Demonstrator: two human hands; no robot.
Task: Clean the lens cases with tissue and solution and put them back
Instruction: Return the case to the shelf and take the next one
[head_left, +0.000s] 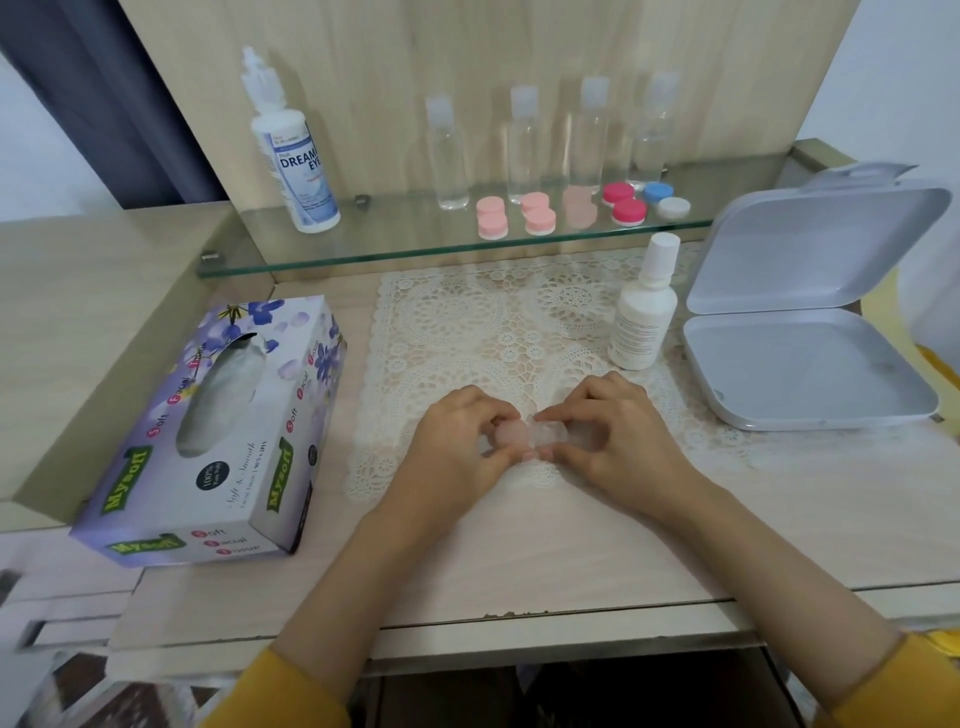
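A small lens case (530, 434), pale pink on its left side and clear on its right, sits low over the lace mat (498, 322). My left hand (457, 441) pinches its pink side. My right hand (618, 431) pinches the clear side between thumb and forefinger. A purple flowered tissue box (218, 431) lies to the left. A small white solution bottle (644, 312) stands upright at the mat's right. Other lens cases, pink (491, 218), (539, 213), red (623, 202) and blue-white (667, 200), rest on the glass shelf (363, 249).
A large white solution bottle (296, 150) and several clear bottles (447, 156) stand on the glass shelf. An open grey hinged box (805, 364) lies at the right. The wooden table's front edge (519, 613) runs below my forearms.
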